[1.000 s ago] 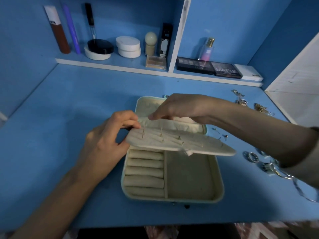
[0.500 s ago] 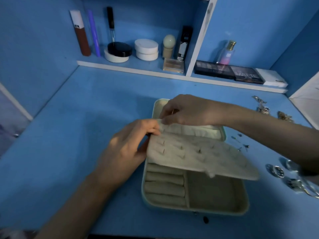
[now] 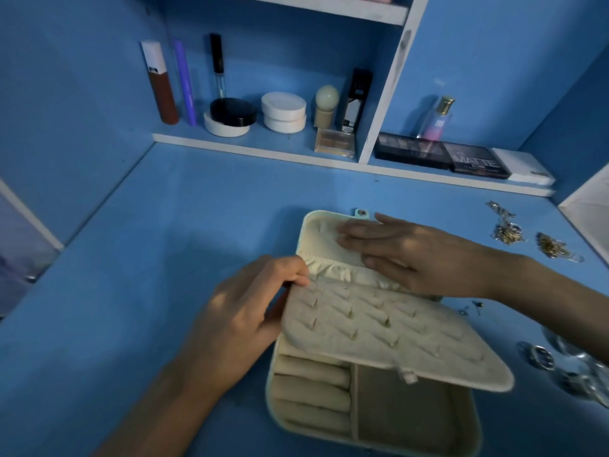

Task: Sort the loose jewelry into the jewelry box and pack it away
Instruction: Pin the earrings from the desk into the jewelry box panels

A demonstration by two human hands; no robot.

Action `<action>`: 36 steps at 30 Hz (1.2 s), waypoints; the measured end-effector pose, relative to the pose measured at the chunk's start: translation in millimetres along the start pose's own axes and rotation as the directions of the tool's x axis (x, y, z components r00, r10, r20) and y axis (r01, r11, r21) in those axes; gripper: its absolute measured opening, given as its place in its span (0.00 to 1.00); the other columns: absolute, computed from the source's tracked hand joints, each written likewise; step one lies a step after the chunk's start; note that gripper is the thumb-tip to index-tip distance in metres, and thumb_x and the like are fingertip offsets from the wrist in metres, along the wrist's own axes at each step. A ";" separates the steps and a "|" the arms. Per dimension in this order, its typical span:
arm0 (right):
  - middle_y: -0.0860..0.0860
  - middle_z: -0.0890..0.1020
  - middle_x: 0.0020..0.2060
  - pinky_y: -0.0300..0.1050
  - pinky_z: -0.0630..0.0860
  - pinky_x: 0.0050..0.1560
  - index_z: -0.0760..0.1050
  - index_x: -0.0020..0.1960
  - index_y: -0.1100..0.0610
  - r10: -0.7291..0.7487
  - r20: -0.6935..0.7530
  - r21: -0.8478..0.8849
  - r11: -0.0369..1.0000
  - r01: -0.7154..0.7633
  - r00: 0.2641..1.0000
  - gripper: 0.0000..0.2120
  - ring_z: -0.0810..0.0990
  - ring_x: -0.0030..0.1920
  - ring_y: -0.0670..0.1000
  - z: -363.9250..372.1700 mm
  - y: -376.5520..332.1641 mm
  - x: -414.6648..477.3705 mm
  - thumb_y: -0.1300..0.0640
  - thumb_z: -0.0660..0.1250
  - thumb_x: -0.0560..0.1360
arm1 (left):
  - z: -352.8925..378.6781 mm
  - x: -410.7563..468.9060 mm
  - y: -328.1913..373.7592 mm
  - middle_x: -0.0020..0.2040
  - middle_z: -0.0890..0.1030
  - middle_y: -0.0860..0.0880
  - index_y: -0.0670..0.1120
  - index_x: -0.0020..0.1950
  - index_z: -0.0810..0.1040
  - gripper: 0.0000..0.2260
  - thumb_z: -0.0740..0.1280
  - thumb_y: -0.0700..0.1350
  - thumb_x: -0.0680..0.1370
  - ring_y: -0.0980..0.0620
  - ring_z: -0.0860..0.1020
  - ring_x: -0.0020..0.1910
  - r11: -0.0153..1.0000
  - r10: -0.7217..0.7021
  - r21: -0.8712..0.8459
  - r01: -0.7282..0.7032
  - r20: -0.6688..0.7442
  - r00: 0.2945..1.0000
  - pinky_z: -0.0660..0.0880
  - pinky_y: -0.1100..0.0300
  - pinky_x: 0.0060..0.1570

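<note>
On the blue tabletop (image 3: pixel 164 242), one jewelry box (image 3: pixel 412 420) lies open near the front edge, right of centre, its base nearest the person. Its lid (image 3: pixel 323 232) is folded flat toward the back shelf (image 3: pixel 263 150), so the opened box runs lengthwise from front to back. The left hand (image 3: pixel 244 318) pinches the left edge of the earring panel (image 3: pixel 379 328) and holds it tilted above the base. The panel hides the base's back part, and at least four ring rolls (image 3: pixel 313 390) show below it. The right hand (image 3: pixel 421 255) rests flat on the lid's lining with its fingers straight. Its forearm crosses the tabletop's right side and covers part of the silver rings (image 3: pixel 540 356) near the right edge. Small studs (image 3: pixel 474 306) lie just beside the box, and two heaps of gold jewelry (image 3: pixel 507 230) sit toward the back right corner. The shelf carries tubes, jars and two dark palettes (image 3: pixel 412 151).
</note>
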State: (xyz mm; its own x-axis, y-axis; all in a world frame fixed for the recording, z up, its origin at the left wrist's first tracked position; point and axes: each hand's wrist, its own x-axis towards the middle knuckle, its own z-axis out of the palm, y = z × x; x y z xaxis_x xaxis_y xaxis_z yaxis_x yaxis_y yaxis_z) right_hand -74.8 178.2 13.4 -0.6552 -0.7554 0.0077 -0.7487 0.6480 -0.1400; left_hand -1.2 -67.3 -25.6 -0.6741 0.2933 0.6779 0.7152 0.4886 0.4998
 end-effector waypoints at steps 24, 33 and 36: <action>0.56 0.79 0.45 0.45 0.68 0.43 0.83 0.50 0.56 0.476 -0.408 -0.003 0.853 -0.523 0.779 0.08 0.76 0.48 0.58 11.8 8.5 -46.5 0.55 0.69 0.73 | -0.2 -0.2 -0.5 0.47 0.76 0.55 0.48 0.51 0.73 0.09 0.65 0.43 0.71 0.60 0.77 0.45 0.996 0.050 0.072 -0.049 -0.011 0.999 0.71 0.75 0.49; 0.54 0.78 0.47 0.41 0.70 0.48 0.84 0.49 0.57 0.464 -0.285 0.103 0.885 -0.454 0.839 0.10 0.75 0.47 0.52 2.6 -6.1 -54.0 0.53 0.68 0.74 | 2.1 -0.1 -0.5 0.47 0.78 0.55 0.47 0.48 0.75 0.11 0.69 0.37 0.68 0.60 0.78 0.44 0.997 -0.010 0.073 0.013 -0.045 0.999 0.70 0.78 0.48; 0.50 0.79 0.49 0.43 0.74 0.50 0.82 0.50 0.52 0.523 -0.225 0.282 0.842 -0.459 0.822 0.08 0.76 0.45 0.46 -8.6 -14.1 -60.0 0.53 0.68 0.73 | 2.0 5.4 1.4 0.45 0.80 0.59 0.48 0.46 0.77 0.12 0.71 0.36 0.66 0.65 0.79 0.43 0.990 -0.133 -0.050 0.130 -0.052 0.990 0.71 0.77 0.49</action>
State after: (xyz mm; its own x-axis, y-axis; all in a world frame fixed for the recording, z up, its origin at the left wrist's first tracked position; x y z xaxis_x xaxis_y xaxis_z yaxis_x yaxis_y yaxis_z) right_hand -25.8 215.3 23.5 -0.9529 -0.2600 0.1559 -0.3016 0.8651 -0.4009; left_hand -4.2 -63.4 -22.3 -0.7526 0.1826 0.6326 0.6296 0.4808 0.6103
